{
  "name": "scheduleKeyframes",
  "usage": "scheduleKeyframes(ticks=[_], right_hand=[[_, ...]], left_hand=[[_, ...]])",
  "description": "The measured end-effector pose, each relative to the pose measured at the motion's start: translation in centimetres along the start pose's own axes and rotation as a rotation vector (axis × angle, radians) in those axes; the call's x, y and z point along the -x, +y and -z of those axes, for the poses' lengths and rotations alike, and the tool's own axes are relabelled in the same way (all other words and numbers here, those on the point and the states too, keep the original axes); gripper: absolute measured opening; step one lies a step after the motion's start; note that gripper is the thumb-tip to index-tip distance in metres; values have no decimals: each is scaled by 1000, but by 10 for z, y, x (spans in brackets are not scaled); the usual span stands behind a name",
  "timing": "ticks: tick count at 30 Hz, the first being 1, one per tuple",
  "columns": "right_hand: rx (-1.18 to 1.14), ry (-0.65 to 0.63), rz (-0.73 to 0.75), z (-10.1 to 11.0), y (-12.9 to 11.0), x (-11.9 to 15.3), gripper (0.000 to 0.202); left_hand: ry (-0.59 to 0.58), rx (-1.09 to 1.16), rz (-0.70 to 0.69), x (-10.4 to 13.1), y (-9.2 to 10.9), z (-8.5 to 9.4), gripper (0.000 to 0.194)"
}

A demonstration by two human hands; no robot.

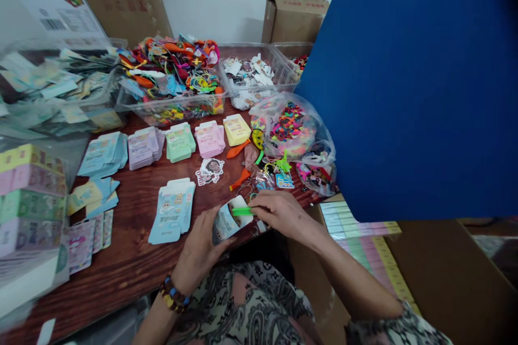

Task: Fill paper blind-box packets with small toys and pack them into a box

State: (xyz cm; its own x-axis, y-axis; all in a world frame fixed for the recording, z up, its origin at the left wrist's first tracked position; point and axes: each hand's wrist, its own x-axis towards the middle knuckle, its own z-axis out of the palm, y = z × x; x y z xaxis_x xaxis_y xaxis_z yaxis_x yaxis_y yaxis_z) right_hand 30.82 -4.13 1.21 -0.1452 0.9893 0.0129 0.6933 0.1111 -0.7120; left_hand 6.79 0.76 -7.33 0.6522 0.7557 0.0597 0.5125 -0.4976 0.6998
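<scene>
My left hand grips a small light-blue printed card box, its top flap folded open toward the right. Between the fingers of my right hand is a bright green strip, its end at the mouth of the box. How deep the strip reaches inside is hidden. Just left of my hands lies a stack of flat light-blue card boxes. Beyond them are black-and-white stickers, orange balloons and a light-green figure toy.
Stacks of flat boxes in blue, purple, green, pink and yellow line the table. Behind stand clear bins of small toys and packets. Upright coloured boxes stand at left. A large blue panel blocks the right side.
</scene>
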Motion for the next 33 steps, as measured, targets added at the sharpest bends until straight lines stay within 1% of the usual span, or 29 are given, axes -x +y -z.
scheduleKeyframes(ticks=[4,9,11,13,14,16,19,21,22,24,26,27,29,33], right_hand=[[165,-128,101,2,-3,-13,17],[357,-285,220,7,-9,-25,18],[379,-356,253,6,-11,-32,18],[332,-396,264,2,-10,-38,14],[292,-379,253,-1,-9,-41,10],[237,-284,199,-10,-6,-44,3],[255,-137,87,-27,-2,-43,9],[229,-76,40,-36,1,-39,6],[167,-47,35,-40,2,-37,5],[-28,27,35,-43,6,-31,12],[-205,110,25,-42,9,-25,17],[-248,133,20,-40,10,-23,19],[-240,126,20,-38,11,-19,21],[-109,8,50,-39,8,-20,26]], left_hand=[[15,-18,-4,4,-2,3,69],[-29,-26,-26,4,-2,6,73],[-61,-2,-53,2,-1,7,74],[-83,29,-63,2,0,8,74],[-86,42,-60,2,0,8,74],[-76,60,-40,4,-1,7,74],[-54,74,-19,7,-1,5,76],[-35,76,-11,9,-2,4,76],[-26,78,-4,9,-2,3,76],[-2,81,16,9,-2,3,75],[33,78,28,8,-2,3,74],[49,75,29,8,-2,3,74],[71,66,23,7,-2,1,75],[57,53,12,4,1,-1,75]])
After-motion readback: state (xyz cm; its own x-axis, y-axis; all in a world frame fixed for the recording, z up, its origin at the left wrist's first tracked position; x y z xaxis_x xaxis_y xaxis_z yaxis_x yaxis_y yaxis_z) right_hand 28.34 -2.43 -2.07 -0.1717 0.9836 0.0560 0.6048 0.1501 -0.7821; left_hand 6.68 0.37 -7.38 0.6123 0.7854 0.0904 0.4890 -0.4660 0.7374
